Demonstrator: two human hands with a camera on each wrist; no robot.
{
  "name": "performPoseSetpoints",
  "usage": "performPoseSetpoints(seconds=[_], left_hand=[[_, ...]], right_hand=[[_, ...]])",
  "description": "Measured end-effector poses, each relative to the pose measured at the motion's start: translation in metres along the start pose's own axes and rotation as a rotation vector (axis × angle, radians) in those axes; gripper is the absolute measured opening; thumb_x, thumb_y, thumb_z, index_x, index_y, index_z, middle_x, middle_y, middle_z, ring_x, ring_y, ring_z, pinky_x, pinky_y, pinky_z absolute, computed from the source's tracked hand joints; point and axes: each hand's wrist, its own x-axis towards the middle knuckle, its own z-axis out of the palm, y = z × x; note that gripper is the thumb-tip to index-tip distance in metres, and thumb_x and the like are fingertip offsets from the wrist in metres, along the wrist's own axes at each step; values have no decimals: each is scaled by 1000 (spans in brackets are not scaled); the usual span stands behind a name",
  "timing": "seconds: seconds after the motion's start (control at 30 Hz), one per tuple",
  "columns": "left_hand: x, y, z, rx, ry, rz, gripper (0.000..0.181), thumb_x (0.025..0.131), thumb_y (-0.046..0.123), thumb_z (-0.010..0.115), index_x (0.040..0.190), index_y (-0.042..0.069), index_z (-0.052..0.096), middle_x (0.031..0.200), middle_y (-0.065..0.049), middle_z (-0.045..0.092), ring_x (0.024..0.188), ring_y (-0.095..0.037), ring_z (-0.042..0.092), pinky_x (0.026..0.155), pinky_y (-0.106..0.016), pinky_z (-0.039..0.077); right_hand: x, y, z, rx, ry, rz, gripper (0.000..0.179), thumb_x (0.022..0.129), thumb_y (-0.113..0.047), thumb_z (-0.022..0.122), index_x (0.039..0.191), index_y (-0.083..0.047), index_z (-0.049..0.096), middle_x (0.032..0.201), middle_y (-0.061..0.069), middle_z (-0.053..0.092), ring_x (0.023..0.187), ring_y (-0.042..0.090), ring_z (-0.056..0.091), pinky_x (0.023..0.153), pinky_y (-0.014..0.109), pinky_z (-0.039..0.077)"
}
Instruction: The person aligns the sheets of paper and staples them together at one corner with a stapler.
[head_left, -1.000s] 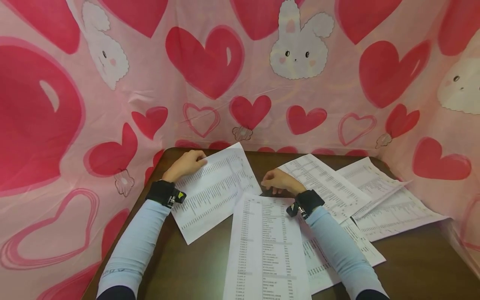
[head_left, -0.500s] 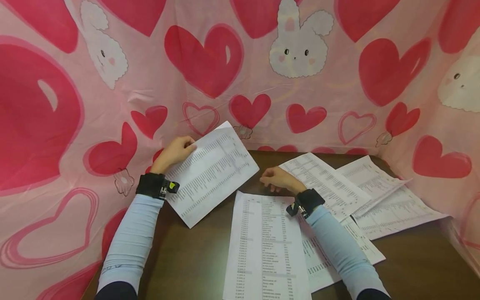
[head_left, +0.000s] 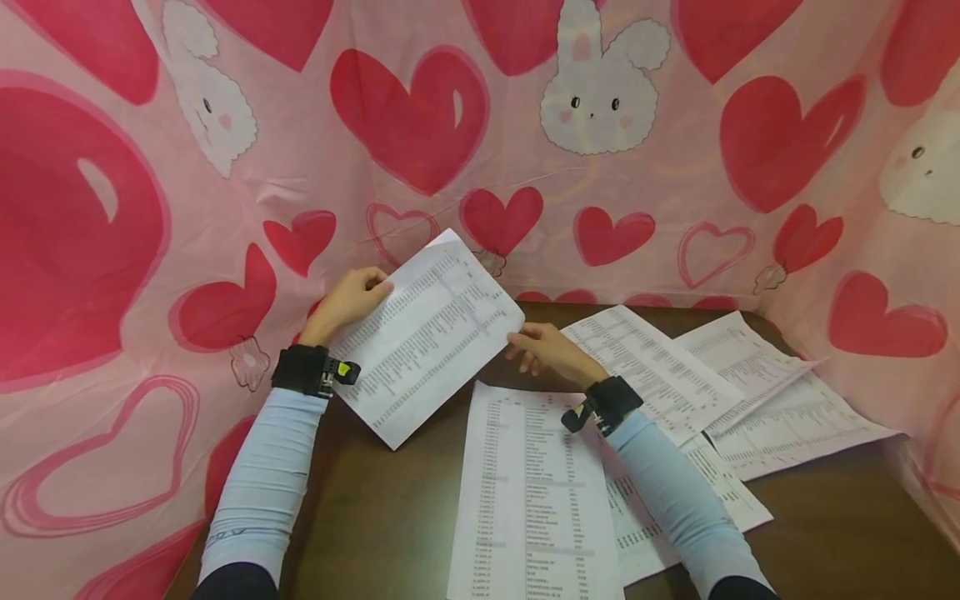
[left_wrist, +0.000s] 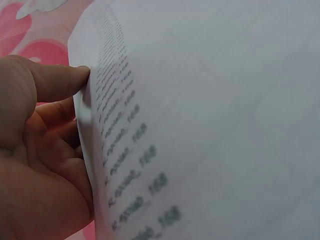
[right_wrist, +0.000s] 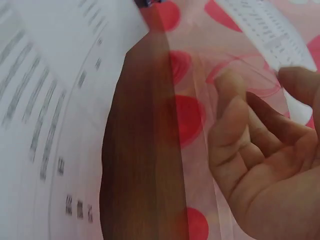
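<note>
With my left hand (head_left: pixel 348 300) I am pinching the upper left edge of a white paper sheet covered in slanting rows of dark print (head_left: pixel 427 333); my thumb is pressing on the printed face while my other fingers are curling behind it. The sheet is tilting above the far left part of a dark brown wooden table (head_left: pixel 390 508), its top corner showing against a pink fabric backdrop patterned with red hearts and white rabbits (head_left: pixel 517 142). My right hand (head_left: pixel 557 350) is hovering at the sheet's right corner, its fingers loosely bent and its thumb standing apart from them; I cannot tell whether any fingertip is touching the paper. Below that hand, a long white printed page with grey bands (head_left: pixel 525 500) is lying flat, running toward me. Another white printed page (head_left: pixel 630 533) is lying partly under it and partly under my right forearm. Farther right, white printed sheets (head_left: pixel 652 367) are overlapping in a loose spread. I am wearing pale blue sleeves (head_left: pixel 258 492) and black wrist straps (head_left: pixel 300 371) on both arms.
</note>
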Motion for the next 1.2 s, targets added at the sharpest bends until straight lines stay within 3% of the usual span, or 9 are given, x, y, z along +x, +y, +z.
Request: performPoseSetpoints(seconds=[0.23, 0.37, 0.73, 0.93, 1.2], left_hand=[[-3, -1, -1, -80, 11, -23, 33, 96, 36, 57, 117, 10, 63, 106, -16, 66, 76, -29, 64, 64, -31, 57], [-4, -3, 0, -103, 14, -26, 32, 96, 35, 57, 115, 10, 64, 105, -16, 66, 75, -29, 64, 64, -31, 57], [-5, 1, 7, -142, 0, -10, 33, 97, 35, 58, 116, 8, 63, 106, -16, 66, 78, -30, 63, 66, -30, 56], [-6, 5, 12, -177, -56, 8, 30, 98, 30, 57, 111, 4, 64, 106, -19, 64, 82, -30, 61, 68, -31, 50], [-9, 12, 12, -173, -132, 39, 30, 97, 30, 59, 110, 4, 64, 113, -19, 65, 92, -33, 62, 82, -38, 52]], right_hand=[[5, -5, 5, 221, 116, 4, 25, 100, -26, 57, 107, -4, 64, 88, 7, 71, 60, 18, 59, 52, 25, 48], [7, -8, 8, 280, 145, 0, 20, 100, -24, 57, 102, -4, 62, 84, 4, 69, 59, 15, 61, 53, 25, 48], [4, -17, 4, 297, 217, 2, 16, 97, -22, 62, 98, -6, 61, 79, 0, 66, 59, 15, 64, 54, 25, 49], [3, -22, -11, 267, 283, -35, 22, 98, -22, 60, 108, -3, 63, 77, -2, 65, 56, 14, 61, 52, 23, 47], [1, -34, -24, 258, 350, -103, 19, 99, -20, 58, 84, -10, 62, 64, -2, 57, 51, 12, 57, 48, 22, 42]])
